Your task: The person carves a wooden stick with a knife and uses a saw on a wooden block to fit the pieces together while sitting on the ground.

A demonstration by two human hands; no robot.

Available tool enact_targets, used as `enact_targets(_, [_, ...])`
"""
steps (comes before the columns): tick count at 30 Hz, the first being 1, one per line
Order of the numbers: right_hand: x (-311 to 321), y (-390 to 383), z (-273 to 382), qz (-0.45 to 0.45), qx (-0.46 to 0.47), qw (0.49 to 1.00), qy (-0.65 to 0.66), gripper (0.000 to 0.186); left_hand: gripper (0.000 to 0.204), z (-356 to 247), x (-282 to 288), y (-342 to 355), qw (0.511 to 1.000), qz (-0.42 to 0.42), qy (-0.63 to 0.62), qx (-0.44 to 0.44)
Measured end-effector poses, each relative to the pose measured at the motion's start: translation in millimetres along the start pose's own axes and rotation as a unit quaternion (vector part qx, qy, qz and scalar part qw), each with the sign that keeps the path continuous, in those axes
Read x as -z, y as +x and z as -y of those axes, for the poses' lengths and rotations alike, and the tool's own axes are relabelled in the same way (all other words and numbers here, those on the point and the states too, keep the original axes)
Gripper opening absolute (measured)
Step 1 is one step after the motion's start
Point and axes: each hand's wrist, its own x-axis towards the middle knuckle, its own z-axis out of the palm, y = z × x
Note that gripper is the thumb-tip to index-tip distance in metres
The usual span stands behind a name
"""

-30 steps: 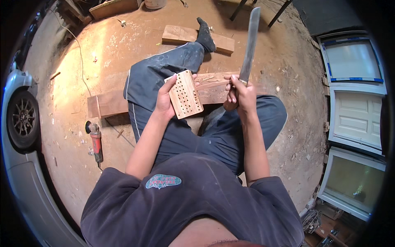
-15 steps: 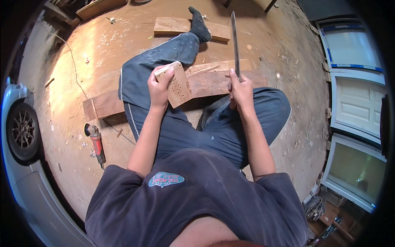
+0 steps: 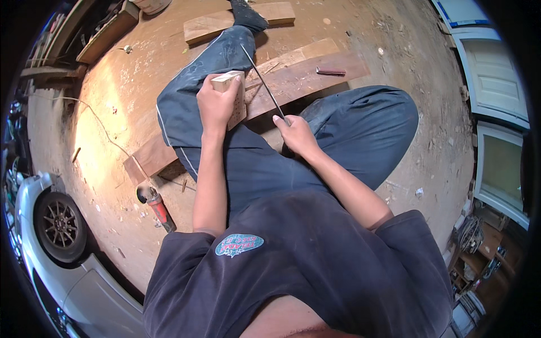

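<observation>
My left hand (image 3: 217, 104) is closed round a pale wooden block (image 3: 238, 101) with rows of small holes. The block stands on edge above my bent left leg, its holed face turned mostly to the right. In my right hand (image 3: 297, 135) is a long, narrow, dark metal tool (image 3: 262, 81); whether it is a file or a blade cannot be made out. It slants up and to the left, its far end beyond the block. A gap shows between tool and block. My fingers hide the tool's near end.
Under my legs lies a long plank (image 3: 304, 84), bearing shavings and a short reddish-brown rod (image 3: 331, 71). Another board (image 3: 205, 28) lies under my foot. An angle grinder (image 3: 158, 208) rests at left, near a car wheel (image 3: 60, 225). Framed panels (image 3: 496, 76) stand at right.
My right hand has come left and lower, tipping the tool from nearly upright to a leftward slant. My left hand has turned the block more edge-on. The view has shifted.
</observation>
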Motion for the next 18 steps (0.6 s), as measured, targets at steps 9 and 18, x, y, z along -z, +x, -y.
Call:
enact_targets(9, [-3.9, 14.4, -14.9, 0.030, -0.071, 0.997, 0.018, 0.047, 0.045, -18.0, -8.5, 25.6, 0.993, 0.039, 0.104, -0.042])
enact_targets(18, [-14.3, 16.5, -15.6, 0.021, -0.035, 0.998, -0.043, 0.045, 0.053, -11.2, -12.0, 43.4, 0.988, 0.088, 0.125, -0.018])
